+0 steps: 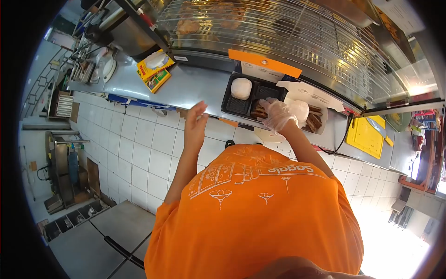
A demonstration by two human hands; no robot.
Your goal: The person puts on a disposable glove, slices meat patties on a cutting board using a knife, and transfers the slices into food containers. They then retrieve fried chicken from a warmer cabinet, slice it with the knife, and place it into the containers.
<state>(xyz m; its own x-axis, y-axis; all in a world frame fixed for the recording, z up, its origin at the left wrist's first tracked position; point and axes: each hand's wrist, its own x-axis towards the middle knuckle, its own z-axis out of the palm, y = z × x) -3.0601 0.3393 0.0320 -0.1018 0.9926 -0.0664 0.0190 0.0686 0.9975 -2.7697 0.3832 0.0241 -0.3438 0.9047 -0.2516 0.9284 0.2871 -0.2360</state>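
Note:
My right hand [277, 114], in a clear plastic glove, is over the front right part of a black compartment tray [235, 106]. Its fingers are bent down onto browned sliced meat [259, 110], with the fingertips partly hidden. A white rice mound [241, 88] fills the tray's back left. Just right of the glove, an open white box [320, 95] holds another rice mound [298, 110] and more meat slices [314, 119]. My left hand [197, 120] is bare and raised in front of the counter edge, left of the tray, fingers apart and holding nothing.
A glass-fronted display case with wire racks [278, 28] stands behind the steel counter [200, 81]. Yellow packets [155, 69] lie at the left. On the right are a yellow cutting board [364, 137] and a knife [378, 128], with a black cable nearby.

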